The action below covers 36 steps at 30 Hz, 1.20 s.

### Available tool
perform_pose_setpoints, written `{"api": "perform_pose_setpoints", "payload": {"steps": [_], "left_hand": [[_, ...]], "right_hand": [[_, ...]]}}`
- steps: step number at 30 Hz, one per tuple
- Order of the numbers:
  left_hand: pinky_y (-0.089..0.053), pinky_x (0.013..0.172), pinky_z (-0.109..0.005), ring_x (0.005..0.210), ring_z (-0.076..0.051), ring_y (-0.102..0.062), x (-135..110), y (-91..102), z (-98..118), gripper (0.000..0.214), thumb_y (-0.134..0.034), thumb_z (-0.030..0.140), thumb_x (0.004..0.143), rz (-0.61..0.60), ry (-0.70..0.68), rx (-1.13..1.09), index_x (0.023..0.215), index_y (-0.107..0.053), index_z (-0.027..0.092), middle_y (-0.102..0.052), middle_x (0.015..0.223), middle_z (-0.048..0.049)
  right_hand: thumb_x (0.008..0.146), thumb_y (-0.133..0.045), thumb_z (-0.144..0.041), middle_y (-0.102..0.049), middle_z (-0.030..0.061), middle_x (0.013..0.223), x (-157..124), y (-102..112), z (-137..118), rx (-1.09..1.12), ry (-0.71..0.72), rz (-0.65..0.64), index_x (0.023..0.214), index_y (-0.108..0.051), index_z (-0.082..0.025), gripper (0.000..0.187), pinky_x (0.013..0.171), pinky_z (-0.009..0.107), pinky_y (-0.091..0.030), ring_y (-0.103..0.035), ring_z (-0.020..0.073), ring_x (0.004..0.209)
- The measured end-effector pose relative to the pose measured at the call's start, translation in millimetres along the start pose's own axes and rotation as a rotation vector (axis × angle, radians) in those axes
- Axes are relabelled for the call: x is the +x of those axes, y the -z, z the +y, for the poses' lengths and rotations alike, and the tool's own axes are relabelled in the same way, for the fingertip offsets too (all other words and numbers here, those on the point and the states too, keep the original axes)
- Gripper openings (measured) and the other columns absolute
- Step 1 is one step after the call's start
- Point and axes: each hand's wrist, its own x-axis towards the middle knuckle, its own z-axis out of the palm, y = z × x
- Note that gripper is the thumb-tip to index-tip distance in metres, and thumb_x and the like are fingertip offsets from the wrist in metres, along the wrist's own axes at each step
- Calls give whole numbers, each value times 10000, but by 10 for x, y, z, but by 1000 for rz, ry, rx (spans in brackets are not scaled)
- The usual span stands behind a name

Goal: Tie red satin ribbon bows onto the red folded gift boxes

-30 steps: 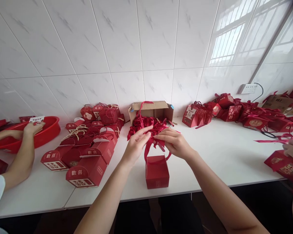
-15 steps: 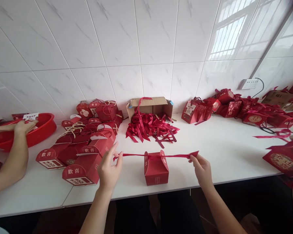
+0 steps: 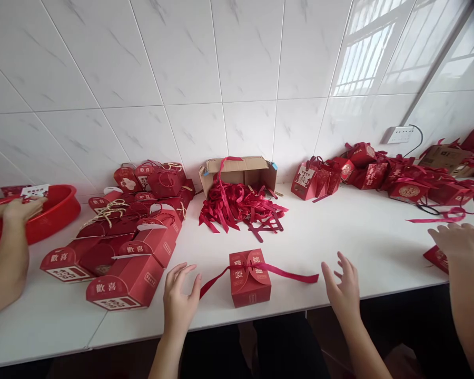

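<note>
Before me on the white table stands a small red gift box [image 3: 251, 295], its curved top flaps folded down. A red ribbon [image 3: 290, 274] crosses the flaps with a knot in the middle, and its two tails stretch out to either side. My left hand [image 3: 180, 295] is open with curved, spread fingers, beside the left tail; whether it touches the tail I cannot tell. To the right of the other tail's end, apart from it, my right hand [image 3: 343, 284] is open and holds nothing.
Red gift boxes [image 3: 122, 279] are grouped at left. Behind, a cardboard box [image 3: 248, 164] spills a heap of red ribbons [image 3: 240, 208]. A co-worker's arm [image 3: 8, 263] reaches over a red basin [image 3: 59, 216] at far left; another person's hand [image 3: 462, 242] is at right.
Both hands have let go of the ribbon, which was stretched taut; its tails have dropped. The box's raised flaps now lie folded flat. At right, the co-worker's hand has moved over a red box.
</note>
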Motion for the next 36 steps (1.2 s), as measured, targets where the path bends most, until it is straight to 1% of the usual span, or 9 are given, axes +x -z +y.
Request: {"api": "perform_pose_setpoints", "payload": {"steps": [2, 4, 6, 9, 21, 26, 29, 32, 36], "left_hand": [[-437, 970, -419, 1110, -271, -540, 62, -13, 202, 181, -555, 311, 847, -96, -10, -109, 991, -610, 215, -565, 1119, -108], [-408, 1021, -423, 1217, -266, -471, 126, -48, 435, 272, -552, 334, 855, -300, -59, -203, 1113, -576, 251, -508, 1259, -98], [-351, 1072, -465, 1329, -294, -339, 184, -101, 642, 447, -576, 373, 837, -486, -146, -203, 1266, -491, 282, -391, 1403, -98], [-311, 1096, -494, 1366, -308, -266, 242, -177, 818, 496, -575, 404, 832, -637, -208, -183, 1301, -457, 291, -340, 1445, -98], [-347, 1083, -452, 1309, -264, -366, 217, -265, 777, 332, -516, 278, 868, -671, -130, -374, 1196, -465, 262, -421, 1345, -109], [-270, 1126, -467, 1374, -275, -252, 201, -291, 792, 381, -553, 330, 855, -710, -76, -454, 1225, -483, 271, -383, 1406, -95], [-192, 1157, -476, 1422, -265, -162, 186, -276, 762, 435, -465, 361, 904, -734, 90, -654, 1329, -420, 284, -315, 1486, -72], [-263, 1128, -462, 1401, -264, -240, 166, -261, 702, 449, -440, 316, 912, -654, 304, -841, 1354, -373, 274, -318, 1490, -75], [-337, 1076, -437, 1322, -269, -371, 163, -274, 623, 365, -529, 246, 846, -523, 352, -875, 1207, -476, 234, -466, 1354, -99]], "right_hand": [[827, -557, -445, -490, 165, 1285, -21, -65, -215, 43, 193, -90, 1242, -528, -191, 487, 909, 491, -481, -486, 315, 1186], [872, -541, -369, -525, 128, 1269, -52, -168, -462, 105, 370, -379, 1152, -599, -235, 316, 975, 468, -451, -500, 277, 1190], [884, -541, -334, -493, 112, 1333, -87, -299, -675, 142, 478, -646, 1195, -590, -255, 325, 1017, 453, -431, -462, 269, 1247], [909, -502, -305, -503, 89, 1351, -132, -476, -845, 145, 546, -818, 1241, -575, -266, 342, 1049, 467, -406, -406, 266, 1306], [888, -532, -272, -549, 85, 1302, -155, -514, -871, 150, 516, -839, 1190, -624, -253, 316, 1021, 433, -442, -496, 245, 1225], [871, -551, -250, -556, 84, 1297, -163, -547, -856, 159, 484, -830, 1172, -641, -262, 315, 1020, 462, -440, -494, 260, 1225], [872, -561, -273, -539, 95, 1317, -189, -572, -817, 204, 443, -813, 1166, -646, -259, 306, 1027, 494, -428, -487, 282, 1233], [867, -577, -329, -447, 110, 1384, -214, -579, -779, 266, 328, -790, 1219, -596, -259, 360, 980, 466, -482, -497, 285, 1219], [862, -584, -387, -448, 110, 1332, -217, -568, -745, 328, 205, -801, 1240, -548, -266, 399, 842, 371, -572, -562, 236, 1106]]}}
